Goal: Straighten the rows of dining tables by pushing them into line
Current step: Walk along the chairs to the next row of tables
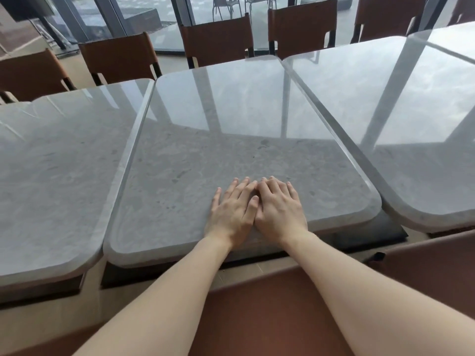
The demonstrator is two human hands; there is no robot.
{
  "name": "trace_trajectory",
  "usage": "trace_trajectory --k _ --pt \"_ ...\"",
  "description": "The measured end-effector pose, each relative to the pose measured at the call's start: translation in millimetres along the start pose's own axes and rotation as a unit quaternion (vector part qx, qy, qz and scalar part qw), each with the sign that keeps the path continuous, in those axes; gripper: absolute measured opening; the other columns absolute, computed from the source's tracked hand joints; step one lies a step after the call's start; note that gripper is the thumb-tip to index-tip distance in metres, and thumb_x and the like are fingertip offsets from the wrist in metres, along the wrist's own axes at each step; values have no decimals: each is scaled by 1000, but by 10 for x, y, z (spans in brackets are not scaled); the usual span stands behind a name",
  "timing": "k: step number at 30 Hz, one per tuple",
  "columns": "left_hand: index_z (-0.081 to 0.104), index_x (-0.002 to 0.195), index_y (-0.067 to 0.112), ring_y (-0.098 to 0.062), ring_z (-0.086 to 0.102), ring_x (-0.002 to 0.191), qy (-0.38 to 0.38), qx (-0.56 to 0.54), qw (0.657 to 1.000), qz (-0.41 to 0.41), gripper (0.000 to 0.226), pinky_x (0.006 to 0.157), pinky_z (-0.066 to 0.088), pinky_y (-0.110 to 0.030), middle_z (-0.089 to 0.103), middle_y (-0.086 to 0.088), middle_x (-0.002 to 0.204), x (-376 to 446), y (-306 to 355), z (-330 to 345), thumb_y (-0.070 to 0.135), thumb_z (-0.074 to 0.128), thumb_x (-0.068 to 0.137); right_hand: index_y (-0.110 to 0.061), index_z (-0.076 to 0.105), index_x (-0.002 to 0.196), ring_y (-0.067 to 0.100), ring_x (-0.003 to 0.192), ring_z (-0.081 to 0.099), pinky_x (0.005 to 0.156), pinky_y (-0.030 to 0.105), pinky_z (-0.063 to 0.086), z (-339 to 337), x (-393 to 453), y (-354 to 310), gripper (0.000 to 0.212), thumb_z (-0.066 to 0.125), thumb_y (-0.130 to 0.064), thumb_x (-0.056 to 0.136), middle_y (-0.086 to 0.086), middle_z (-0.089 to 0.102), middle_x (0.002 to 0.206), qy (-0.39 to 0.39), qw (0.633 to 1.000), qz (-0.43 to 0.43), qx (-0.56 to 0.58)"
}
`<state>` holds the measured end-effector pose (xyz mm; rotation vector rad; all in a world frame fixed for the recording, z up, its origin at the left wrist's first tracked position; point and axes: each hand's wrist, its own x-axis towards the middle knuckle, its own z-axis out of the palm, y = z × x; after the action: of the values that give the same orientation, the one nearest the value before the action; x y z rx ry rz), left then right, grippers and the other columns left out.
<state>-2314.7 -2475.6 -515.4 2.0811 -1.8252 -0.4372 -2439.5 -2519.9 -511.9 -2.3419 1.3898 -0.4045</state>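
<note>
Three grey marble dining tables stand side by side. The middle table (pixel 205 140) is right in front of me, with the left table (pixel 59 163) and the right table (pixel 411 111) close against its sides. My left hand (pixel 232 211) and my right hand (pixel 279 205) lie flat on the middle table near its front edge, fingers straight and the two hands touching each other. The right table's front edge sits a little farther from me than the middle table's. A fourth tabletop (pixel 452 42) shows at the far right.
Several brown chairs line the far side, among them one (pixel 218 39) behind the middle table and one (pixel 118 57) to its left. A brown seat back (pixel 257 317) is below my arms, another (pixel 431 268) at the right. Glass walls stand beyond.
</note>
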Motion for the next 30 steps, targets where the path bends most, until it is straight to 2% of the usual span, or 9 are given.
trace_trajectory --k 3,6,8,10,12,14,18,23,30 --pt "24 157 40 -5 3 155 -26 8 999 -20 62 126 -5 -40 16 16 168 -25 19 -4 56 10 99 -21 33 156 17 157 9 127 40 2 -136 -32 -65 54 35 -31 103 1 22 168 -84 996 32 25" --pt "18 160 35 -8 -4 156 -55 22 997 -57 58 125 -7 -37 3 11 170 -408 116 8 42 35 105 -20 32 156 19 157 9 126 39 8 -286 -380 -108 59 46 -26 100 3 16 169 -131 990 37 22" --pt "24 158 31 -11 1 156 -61 -25 994 -82 64 127 0 -35 8 8 170 -913 270 -32 36 51 100 -19 39 153 19 154 19 123 36 22 -380 -801 -122 59 53 -25 96 3 24 167 -153 985 54 52" --pt "45 148 27 -13 25 151 -38 -186 971 -147 54 121 20 -26 34 3 161 -1315 484 -211 29 60 97 -19 55 141 20 140 44 106 30 40 -569 -1120 -159 46 58 -27 96 4 50 151 -190 968 116 117" --pt "55 138 25 -8 43 137 6 -294 935 -200 41 108 31 -19 51 7 142 -1544 660 -502 25 61 98 -18 67 127 19 122 59 91 28 43 -765 -1266 -254 32 61 -26 96 1 67 128 -189 956 152 164" --pt "57 133 28 -2 46 128 64 -333 917 -209 34 107 35 -20 53 15 131 -1763 771 -858 24 59 99 -21 70 117 17 114 62 89 30 44 -1022 -1376 -449 22 61 -21 96 -3 70 116 -134 957 150 209" --pt "59 125 38 7 48 126 143 -409 878 -204 29 108 40 -22 57 19 133 -2372 942 -1596 23 57 100 -30 71 108 13 113 64 102 43 50 -1654 -1689 -1085 19 60 -19 97 -12 71 109 -71 921 133 358" --pt "66 117 30 13 55 118 253 -447 834 -199 27 90 40 -2 65 17 125 -3412 1044 -2389 11 56 100 -24 75 108 13 114 68 98 41 54 -2180 -2365 -1826 22 61 -12 98 -7 75 113 -93 878 82 462" --pt "72 102 26 -1 64 112 351 -442 795 -221 19 94 50 -21 73 15 106 -4349 1000 -2875 28 58 89 -20 76 104 17 110 71 99 44 55 -2491 -2743 -2320 21 64 -6 95 -3 76 111 -134 875 39 464"
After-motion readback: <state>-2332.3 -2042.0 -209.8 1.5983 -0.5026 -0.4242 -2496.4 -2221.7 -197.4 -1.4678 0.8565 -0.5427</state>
